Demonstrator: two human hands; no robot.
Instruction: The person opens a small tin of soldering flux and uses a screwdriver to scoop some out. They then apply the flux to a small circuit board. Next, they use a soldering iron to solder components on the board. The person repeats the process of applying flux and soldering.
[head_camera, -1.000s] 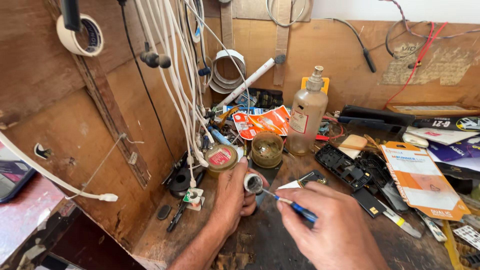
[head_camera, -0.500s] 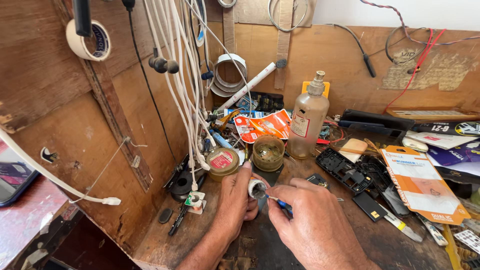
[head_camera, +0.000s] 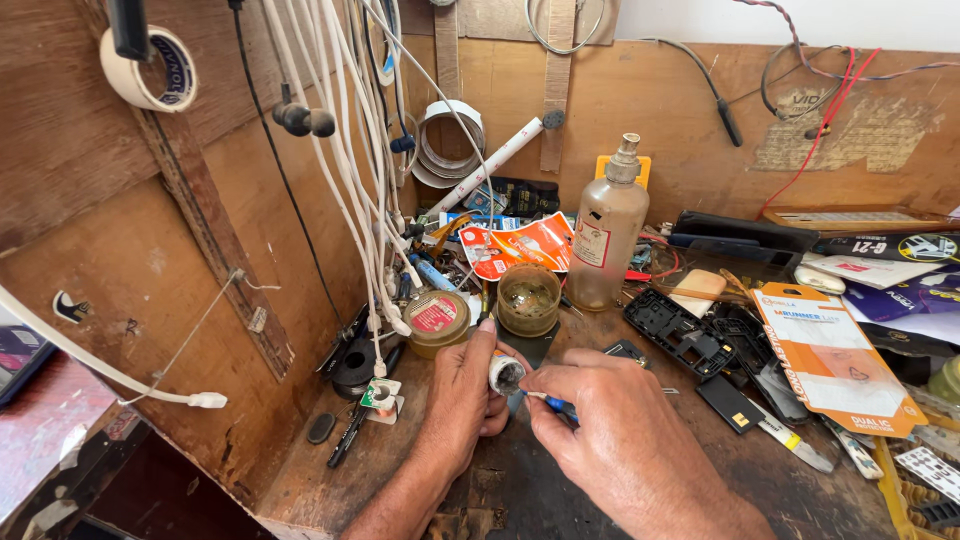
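Note:
My left hand (head_camera: 462, 400) holds a small round white container (head_camera: 505, 374) between thumb and fingers, low over the wooden bench. My right hand (head_camera: 610, 435) grips a thin tool with a blue handle (head_camera: 556, 405); its metal tip pokes into the open mouth of the container. Just behind my hands stand a round tin with a red label (head_camera: 436, 317) and an open amber jar (head_camera: 528, 296). What is inside the white container cannot be made out.
White cables (head_camera: 350, 170) hang down at the left over the bench. A spray bottle (head_camera: 607, 235), a black phone frame (head_camera: 677, 331), an orange packet (head_camera: 832, 355), a roll of tape (head_camera: 150, 68) on the wall and scattered small parts crowd the right and back.
My right hand has moved left toward my left hand, bringing the tool's tip from beside the white container into its mouth. The left hand has stayed in place.

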